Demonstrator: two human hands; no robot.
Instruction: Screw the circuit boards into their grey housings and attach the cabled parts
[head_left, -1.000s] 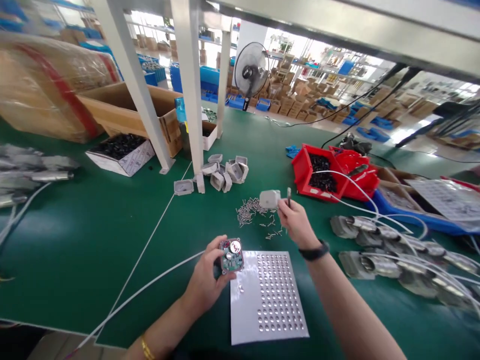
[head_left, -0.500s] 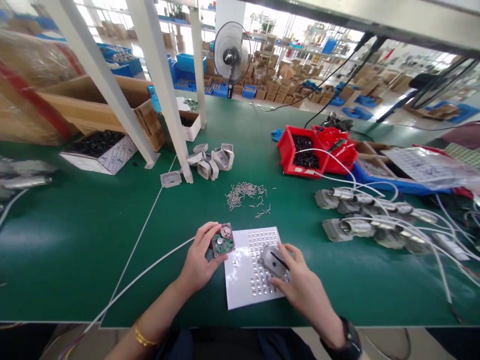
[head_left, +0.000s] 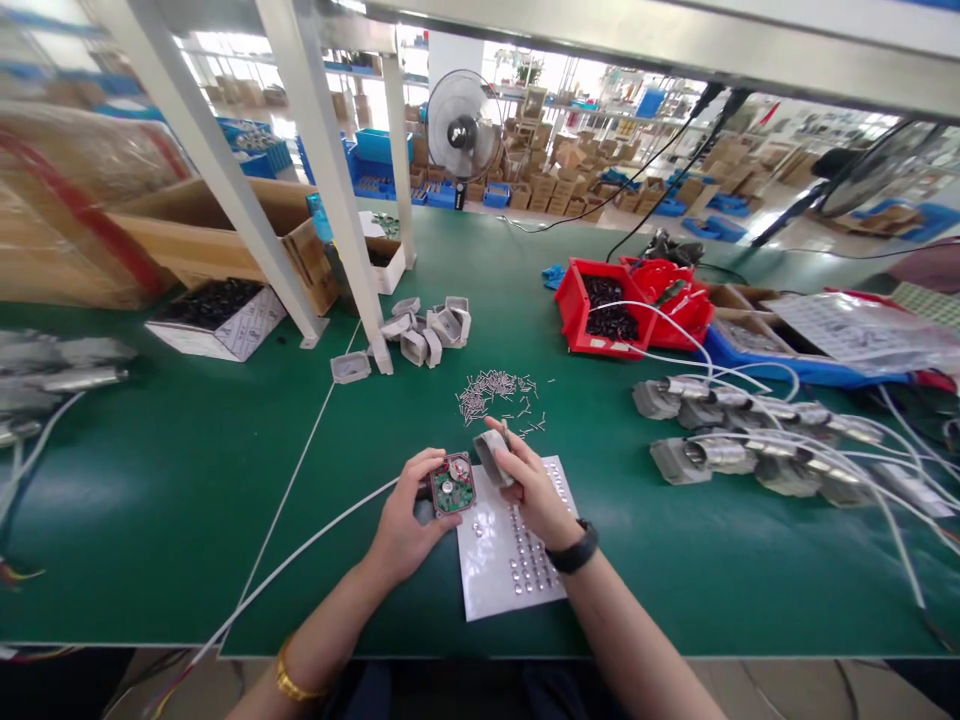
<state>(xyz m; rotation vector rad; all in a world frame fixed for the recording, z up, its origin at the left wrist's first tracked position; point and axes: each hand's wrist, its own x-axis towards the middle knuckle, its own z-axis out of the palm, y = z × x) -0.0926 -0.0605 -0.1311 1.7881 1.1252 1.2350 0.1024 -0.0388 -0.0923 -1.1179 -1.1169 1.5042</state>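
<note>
My left hand [head_left: 409, 515] is closed around the sides of a small square housing with a green circuit board [head_left: 453, 486] facing up. A white cable [head_left: 330, 522] runs from that housing toward the lower left. In my right hand [head_left: 534, 488] is a grey metal cover [head_left: 493, 458], tilted so its hollow side faces the housing; the two parts are apart. Under my right hand lies a white sheet [head_left: 487, 580] with rows of small shiny round pieces. Just beyond the hands is a pile of small screws [head_left: 487, 393].
Grey metal covers [head_left: 435, 330] are heaped beside a white post [head_left: 330, 180]. Red bins [head_left: 600, 305] with black parts stand at right, near cabled metal assemblies [head_left: 720, 460]. A box of black parts [head_left: 217, 315] is at left. A fan [head_left: 462, 132] stands behind the table.
My right hand has lifted the grey cover off the white sheet and moved it left, turning its hollow side toward the housing. My left hand still holds the housing in nearly the same place.
</note>
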